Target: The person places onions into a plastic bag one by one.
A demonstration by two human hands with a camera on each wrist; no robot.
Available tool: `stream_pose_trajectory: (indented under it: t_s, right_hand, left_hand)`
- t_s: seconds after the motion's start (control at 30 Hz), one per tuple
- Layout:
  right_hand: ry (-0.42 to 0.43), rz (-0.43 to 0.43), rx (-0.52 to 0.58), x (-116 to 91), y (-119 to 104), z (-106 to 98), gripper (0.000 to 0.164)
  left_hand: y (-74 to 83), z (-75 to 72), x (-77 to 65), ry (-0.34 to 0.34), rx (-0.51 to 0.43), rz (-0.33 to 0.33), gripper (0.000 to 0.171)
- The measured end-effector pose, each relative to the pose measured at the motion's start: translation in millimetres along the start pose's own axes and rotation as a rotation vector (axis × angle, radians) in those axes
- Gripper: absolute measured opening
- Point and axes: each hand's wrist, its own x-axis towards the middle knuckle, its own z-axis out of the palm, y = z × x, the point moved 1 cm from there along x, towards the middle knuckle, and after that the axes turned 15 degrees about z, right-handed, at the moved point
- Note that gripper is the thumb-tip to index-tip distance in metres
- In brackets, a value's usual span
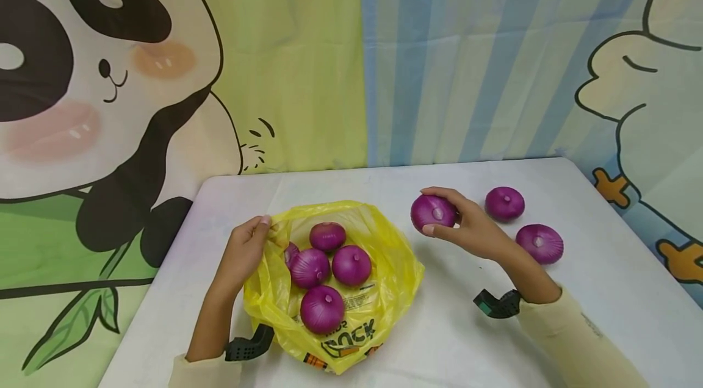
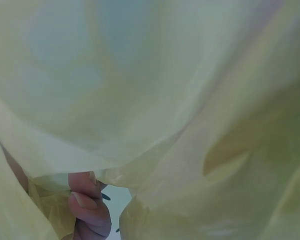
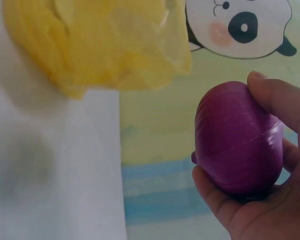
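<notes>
A yellow plastic bag (image 1: 392, 266) lies wide-mouthed on the table, with several red onions (image 1: 321, 310) inside. At its left rim my left hand (image 1: 246, 251) pinches the plastic between thumb and fingers. In the left wrist view the bag's film (image 2: 140, 100) fills most of the picture, and curled fingertips (image 2: 90, 207) show below it. My right hand (image 1: 478, 229) grips a red onion (image 1: 431, 212) to the right of the bag, thumb on the near side and fingers over the top. The right wrist view shows this onion (image 3: 237, 140) held between thumb and fingers.
Two more red onions, one farther back (image 1: 504, 204) and one nearer (image 1: 540, 244), sit on the white table (image 1: 439, 339) to the right of my right hand. Behind the table hangs a cloth (image 1: 307, 58) printed with cartoon animals.
</notes>
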Motion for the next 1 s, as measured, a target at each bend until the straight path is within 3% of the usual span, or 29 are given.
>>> stream_pose_trajectory:
  t_s: [0.5,1.0]
  right_hand:
    - [-0.253,-0.169,0.058,23.1,-49.7,31.1,0.06]
    - [-0.505,-0.231,0.067,50.7,-80.0,78.5,0.059]
  left_hand:
    - [-0.5,0.0,-1.7,0.008,-0.019,0.02,0.05]
    - [4.1,-1.1,-2.0,0.018,-0.047,0.015,0.049]
